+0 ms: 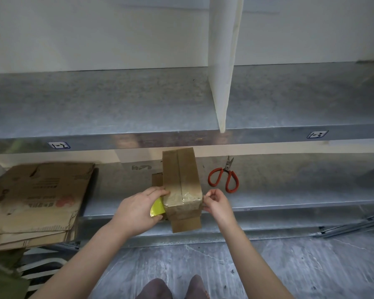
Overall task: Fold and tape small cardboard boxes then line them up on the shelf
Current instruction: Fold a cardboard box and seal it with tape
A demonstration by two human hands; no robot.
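Two dark-covered feet (156, 288) are standing nearest the lens on a grey marbled floor (268, 266). At far left, a stack of flattened brown printed cardboard sheets (35, 197) is lying on the lower galvanised metal shelf (289, 190), its near edge overhanging the shelf's front lip. A band of bare shelf is separating this stack from the work area. The left hand (138, 210) is grasping a yellow tape roll (157, 209), while its fingertips are pressing the left side of a small brown cardboard box (179, 180). This box is lying lengthwise on the lower shelf. Its far end is reaching under the front edge of the upper galvanised metal shelf (117, 104). Its near end, with one flap hanging down, is projecting past the front lip. A strip of clear tape (181, 199) is running across the box's near top edge. The right hand (216, 203), fingers curled, is pinching the strip's end at the box's right corner. Just right of the box, apart from it, red-handled steel scissors (224, 179) are lying with blades pointing away, and open shelf is continuing rightward. Above, a white upright divider panel (220, 83) is splitting the upper shelf into two bays.
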